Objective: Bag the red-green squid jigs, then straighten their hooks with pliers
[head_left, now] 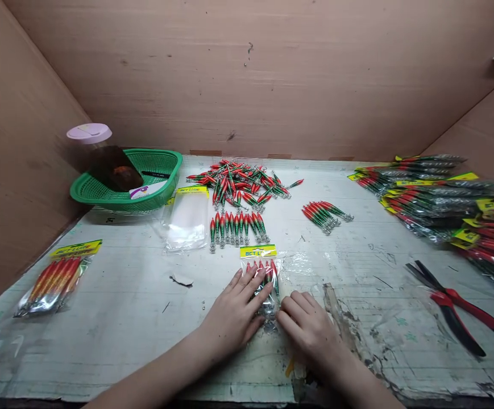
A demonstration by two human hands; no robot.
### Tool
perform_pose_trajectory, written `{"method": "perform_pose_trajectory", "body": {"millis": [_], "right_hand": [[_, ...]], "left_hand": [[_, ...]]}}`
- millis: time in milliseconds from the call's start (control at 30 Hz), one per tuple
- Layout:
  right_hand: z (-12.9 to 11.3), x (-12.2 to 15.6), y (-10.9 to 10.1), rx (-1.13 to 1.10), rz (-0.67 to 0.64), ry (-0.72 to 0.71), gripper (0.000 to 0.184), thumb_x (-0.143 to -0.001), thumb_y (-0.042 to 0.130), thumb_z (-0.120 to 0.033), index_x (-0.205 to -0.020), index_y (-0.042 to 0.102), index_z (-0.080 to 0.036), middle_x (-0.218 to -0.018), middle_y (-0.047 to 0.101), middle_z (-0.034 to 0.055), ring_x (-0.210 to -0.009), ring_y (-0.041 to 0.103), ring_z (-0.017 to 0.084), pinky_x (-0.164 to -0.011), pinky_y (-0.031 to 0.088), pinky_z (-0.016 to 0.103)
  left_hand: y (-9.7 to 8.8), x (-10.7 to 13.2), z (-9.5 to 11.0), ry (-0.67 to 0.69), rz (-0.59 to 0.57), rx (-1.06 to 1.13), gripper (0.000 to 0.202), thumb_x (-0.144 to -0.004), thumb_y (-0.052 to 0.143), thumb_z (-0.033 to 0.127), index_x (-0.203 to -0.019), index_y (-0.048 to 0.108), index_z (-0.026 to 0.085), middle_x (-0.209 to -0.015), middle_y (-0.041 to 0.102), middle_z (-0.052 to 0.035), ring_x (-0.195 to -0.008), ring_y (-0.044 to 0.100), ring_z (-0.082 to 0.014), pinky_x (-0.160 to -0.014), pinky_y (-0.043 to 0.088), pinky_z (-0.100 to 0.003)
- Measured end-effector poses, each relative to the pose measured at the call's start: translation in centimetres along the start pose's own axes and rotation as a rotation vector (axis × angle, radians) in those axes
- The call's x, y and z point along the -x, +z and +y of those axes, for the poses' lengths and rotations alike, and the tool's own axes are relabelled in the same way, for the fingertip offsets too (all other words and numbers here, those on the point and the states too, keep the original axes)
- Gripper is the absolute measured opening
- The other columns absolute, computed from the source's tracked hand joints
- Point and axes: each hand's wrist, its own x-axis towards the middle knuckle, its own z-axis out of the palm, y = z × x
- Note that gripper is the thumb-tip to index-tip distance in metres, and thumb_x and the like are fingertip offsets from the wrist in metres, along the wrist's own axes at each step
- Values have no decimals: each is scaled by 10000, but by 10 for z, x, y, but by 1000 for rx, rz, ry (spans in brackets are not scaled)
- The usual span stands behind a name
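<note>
A clear bag of red and green fishing lures (pixel 274 278) with a yellow header lies flat on the table in front of me. My left hand (pixel 240 304) rests on it with fingers stretched over the lures. Beside the bag's lower right edge, my right hand (pixel 308 324) is closed with its fingers curled; what they grip, if anything, is hidden. Just beyond the bag stands a row of loose lures (pixel 238 227). A smaller group of lures (pixel 326 216) lies to the right, and a large heap of them (pixel 238 182) is farther back.
A green basket (pixel 172 176) at the back left holds a lidded bottle (pixel 114 165). Clear empty bags (pixel 187 218) lie near it. One filled lure bag (pixel 57 278) is at left; several (pixel 434 204) are piled at right. Red-handled pliers (pixel 451 301) lie at right.
</note>
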Motion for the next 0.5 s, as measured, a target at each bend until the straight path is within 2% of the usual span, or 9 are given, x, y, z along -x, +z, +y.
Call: {"method": "perform_pose_trajectory", "body": {"millis": [67, 133, 200, 233, 300, 400, 467, 500], "right_hand": [[-2, 0, -5, -2, 7, -1, 332, -949, 377, -96, -686, 560, -182, -665, 529, 40, -645, 416, 178, -601, 329, 306], [-7, 0, -12, -51, 2, 56, 273, -948, 402, -111, -752, 581, -175, -683, 536, 38, -653, 442, 172, -602, 351, 300], [-15, 2, -16, -186, -39, 145, 198, -943, 441, -129, -820, 590, -173, -716, 552, 35, -675, 488, 162, -602, 389, 278], [-21, 3, -15, -272, -65, 185, 179, -940, 452, -131, -841, 592, -178, -730, 561, 33, -684, 512, 155, -597, 406, 263], [-32, 6, -9, -418, -111, 239, 174, -940, 452, -130, -866, 599, -187, -756, 581, 33, -691, 552, 146, -588, 439, 239], [-45, 9, 5, -505, -103, 307, 166, -939, 455, -137, -861, 592, -189, -762, 585, 31, -654, 571, 135, -560, 462, 220], [-46, 10, 10, -506, -44, 365, 142, -933, 463, -142, -852, 569, -191, -764, 568, 27, -635, 566, 130, -547, 464, 218], [-45, 9, 10, -476, -4, 384, 128, -926, 466, -139, -858, 562, -193, -769, 557, 28, -646, 566, 135, -552, 467, 225]], "left_hand": [[-1, 5, 5, -32, 74, 23, 529, -798, 659, 262, -1317, 560, 261, -1502, 411, -89, -1439, 239, -319, -1177, 49, -500], [0, 16, 13, -144, 229, -46, 607, -729, 736, 338, -1305, 574, 236, -1419, 506, -140, -1361, 363, -372, -1141, 196, -517], [3, 28, 21, -337, 352, -101, 618, -725, 731, 394, -1290, 580, 192, -1115, 672, -164, -1062, 599, -353, -956, 431, -477], [6, 34, 23, -432, 365, -80, 591, -750, 704, 399, -1282, 576, 176, -921, 696, -126, -853, 648, -299, -816, 496, -424], [12, 41, 23, -559, 323, 62, 567, -781, 669, 366, -1293, 536, 161, -675, 637, -25, -573, 597, -200, -603, 493, -319], [21, 46, 17, -610, 313, 352, 582, -795, 642, 314, -1325, 460, 158, -633, 583, 27, -502, 572, -153, -510, 452, -253], [22, 45, 16, -581, 353, 379, 549, -795, 639, 303, -1307, 487, 174, -698, 587, 10, -519, 576, -150, -526, 474, -269], [21, 44, 16, -532, 372, 317, 533, -786, 645, 288, -1295, 517, 192, -772, 608, -18, -577, 599, -165, -580, 504, -299]]}}
